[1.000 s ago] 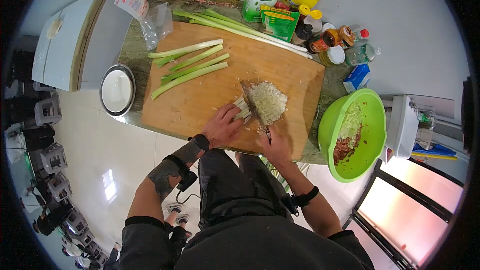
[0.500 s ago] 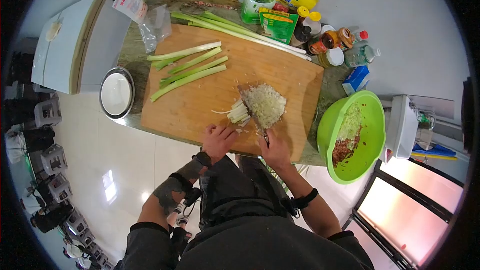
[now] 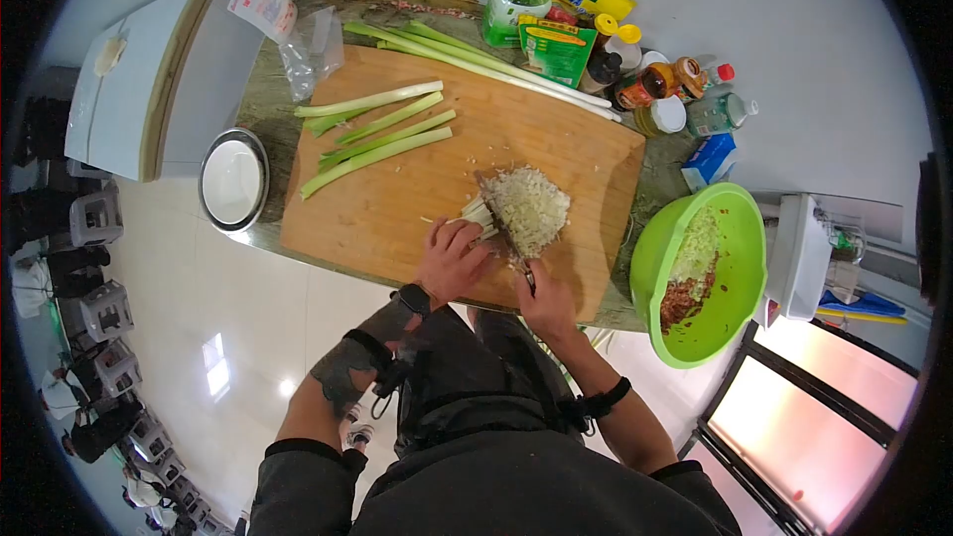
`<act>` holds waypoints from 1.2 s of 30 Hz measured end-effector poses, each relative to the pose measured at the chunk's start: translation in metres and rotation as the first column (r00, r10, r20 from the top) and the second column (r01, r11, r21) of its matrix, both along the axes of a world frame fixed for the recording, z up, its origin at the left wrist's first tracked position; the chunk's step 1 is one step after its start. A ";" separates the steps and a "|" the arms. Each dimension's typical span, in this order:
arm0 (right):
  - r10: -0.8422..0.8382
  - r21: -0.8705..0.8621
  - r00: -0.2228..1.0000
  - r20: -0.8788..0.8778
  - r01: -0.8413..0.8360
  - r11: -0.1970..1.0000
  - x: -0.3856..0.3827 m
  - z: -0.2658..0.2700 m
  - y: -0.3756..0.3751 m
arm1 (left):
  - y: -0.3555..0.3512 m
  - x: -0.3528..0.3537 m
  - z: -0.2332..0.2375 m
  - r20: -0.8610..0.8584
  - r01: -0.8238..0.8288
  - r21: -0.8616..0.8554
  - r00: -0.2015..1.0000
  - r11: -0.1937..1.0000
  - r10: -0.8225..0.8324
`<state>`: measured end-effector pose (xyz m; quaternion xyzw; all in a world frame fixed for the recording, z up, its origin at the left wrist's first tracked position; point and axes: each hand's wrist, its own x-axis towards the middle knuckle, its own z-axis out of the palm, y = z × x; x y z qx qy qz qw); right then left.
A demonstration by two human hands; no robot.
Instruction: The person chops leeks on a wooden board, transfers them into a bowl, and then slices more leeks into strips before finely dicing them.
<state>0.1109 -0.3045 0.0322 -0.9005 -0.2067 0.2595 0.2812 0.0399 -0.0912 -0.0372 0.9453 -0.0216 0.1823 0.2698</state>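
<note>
Bamboo cutting board (image 3: 397,203) carries everything. Near its front edge I see my left hand (image 3: 452,258), fingers (image 3: 465,234) pressed together and curled, pinning the leek stub (image 3: 478,211) flat. The stub pokes out just past the fingertips, on their right. My right hand (image 3: 544,296) is wrapped tight around the knife (image 3: 504,218) handle. The blade stands at the stub's cut end, between it and the chopped pile (image 3: 531,206). Long leek strips (image 3: 377,139) lie toward the far left corner.

Board (image 3: 397,208) on worktop (image 3: 260,119) before me | chopped pile (image 3: 531,206) on its right | stalks (image 3: 377,139) on its left | bowl (image 3: 645,238) right | dish (image 3: 232,179) left
</note>
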 end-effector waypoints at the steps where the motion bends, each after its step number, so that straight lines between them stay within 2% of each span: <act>1: 0.001 -0.004 1.000 -0.005 -0.001 1.000 -0.001 0.000 0.000 | 0.008 0.002 -0.001 -0.023 0.052 -0.010 0.998 0.999 -0.052; 5: -0.013 -0.094 0.998 -0.060 0.007 0.996 -0.002 0.005 0.002 | 0.024 0.019 0.000 -0.049 0.213 -0.047 0.975 0.976 -0.216; 8: -0.047 -0.089 0.998 -0.037 0.044 0.995 -0.004 0.007 0.004 | 0.020 0.022 -0.010 -0.110 0.158 0.005 0.982 0.987 -0.157; 10: -0.038 -0.055 0.999 0.017 0.039 0.998 -0.006 0.007 0.005 | 0.016 0.025 -0.013 -0.115 0.122 -0.024 0.986 0.992 -0.124; 14: -0.090 -0.060 0.996 -0.024 0.089 0.994 -0.007 0.012 0.009 | 0.009 0.026 -0.014 -0.079 0.022 -0.096 0.996 0.995 -0.030; 19: -0.060 -0.065 0.998 -0.006 0.059 0.996 -0.008 0.012 0.015 | 0.019 0.023 -0.017 -0.062 0.106 -0.121 0.992 0.987 -0.114; 25: -0.088 -0.068 0.988 -0.123 0.080 0.995 -0.004 0.019 0.013 | 0.027 0.024 -0.014 -0.070 0.150 -0.116 0.985 0.982 -0.159; 32: -0.006 -0.134 0.990 -0.141 -0.013 0.991 0.008 0.038 0.010 | 0.034 0.030 -0.012 -0.067 0.192 -0.069 0.978 0.979 -0.196; 36: 0.098 -0.200 0.985 -0.143 -0.126 0.972 0.023 0.081 0.010 | 0.036 0.032 -0.010 -0.088 0.198 -0.107 0.974 0.974 -0.207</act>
